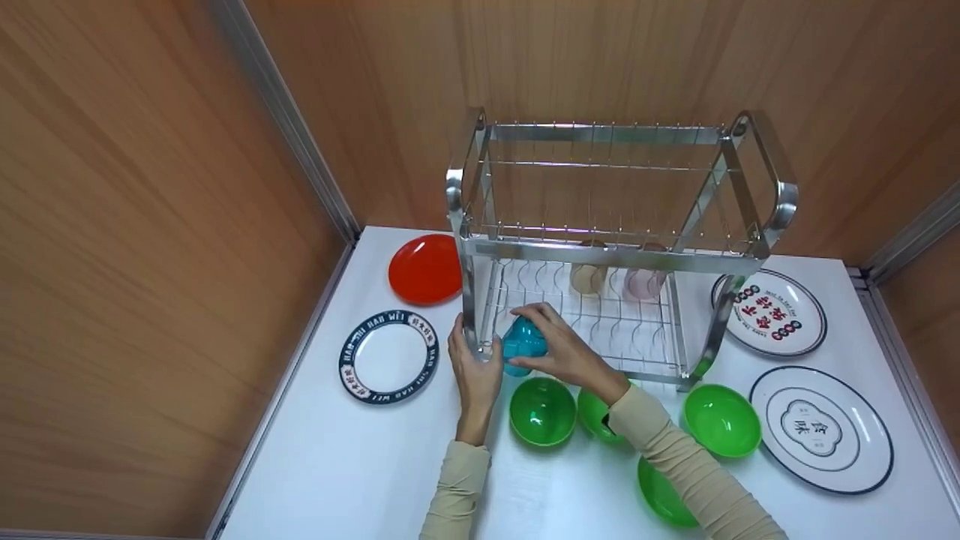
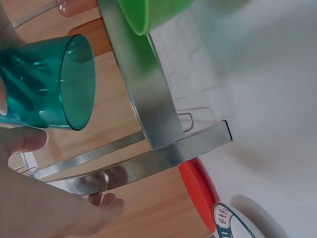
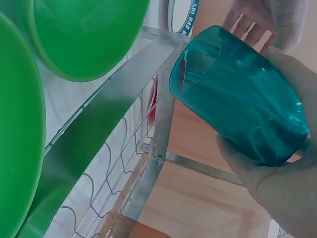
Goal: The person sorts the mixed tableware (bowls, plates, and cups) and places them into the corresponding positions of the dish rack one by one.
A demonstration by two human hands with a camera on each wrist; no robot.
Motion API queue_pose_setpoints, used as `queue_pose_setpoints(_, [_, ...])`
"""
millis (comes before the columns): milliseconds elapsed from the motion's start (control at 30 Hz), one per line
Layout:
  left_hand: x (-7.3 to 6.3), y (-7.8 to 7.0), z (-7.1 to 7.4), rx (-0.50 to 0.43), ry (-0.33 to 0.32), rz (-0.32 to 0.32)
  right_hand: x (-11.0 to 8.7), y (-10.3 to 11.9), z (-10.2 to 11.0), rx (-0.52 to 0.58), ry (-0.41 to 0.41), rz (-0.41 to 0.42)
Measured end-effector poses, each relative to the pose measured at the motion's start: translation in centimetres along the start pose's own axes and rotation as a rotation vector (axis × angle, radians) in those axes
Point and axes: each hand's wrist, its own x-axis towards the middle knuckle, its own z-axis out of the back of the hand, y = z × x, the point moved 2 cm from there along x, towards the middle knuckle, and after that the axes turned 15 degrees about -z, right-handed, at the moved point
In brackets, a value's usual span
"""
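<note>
My right hand (image 1: 564, 352) pinches a translucent teal cup (image 1: 525, 341) between thumb and fingers, just inside the front left corner of a metal dish rack (image 1: 577, 251). The cup's mouth faces down toward the white table, a little tilted, as the right wrist view shows. My left hand (image 1: 476, 379) holds the rack's front left post (image 2: 148, 163), thumb on one side and fingers on the other. Its thumb lies close to the cup. On the lower wire shelf stand a tan cup (image 1: 589, 279) and a pink cup (image 1: 643, 285).
Several green bowls, one of them a left-hand bowl (image 1: 543, 412), sit before the rack. Left of it lie a red plate (image 1: 425, 270) and a dark-rimmed plate (image 1: 388, 315). A round white plate (image 1: 806, 330) and an oval plate (image 1: 862, 442) lie right. Wooden walls (image 1: 360, 90) surround the table.
</note>
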Motion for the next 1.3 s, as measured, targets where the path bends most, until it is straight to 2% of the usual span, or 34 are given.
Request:
queue_pose_setpoints(167, [0.7,0.6,-0.2,0.004,-0.024,-0.001,0.3,-0.1,0.0,-0.006,-0.008,0.016])
queue_pose_setpoints(367, [1.7,1.6,-0.4,-0.045,-0.035,0.036,0.7,-0.4,0.2,-0.018,-0.040,-0.016])
queue_pose_setpoints(533, [2.1,2.4,-0.7,-0.105,-0.039,0.032,1.1,-0.9,0.0,-0.039,-0.056,0.005])
queue_pose_setpoints(667, [2.3,2.7,-0.8,-0.111,-0.037,0.030,1.4,-1.3,-0.2,-0.051,-0.056,0.004])
queue_pose_setpoints(967, [2.5,4.1,-1.5,-0.109,0.031,0.018,2.2,-2.3,0.0,-0.087,-0.071,-0.002])
queue_pose_setpoints(1300, [2.8,5.1,-2.0,-0.118,0.039,-0.014,3.7,-3.1,0.5,-0.108,-0.078,-0.030])
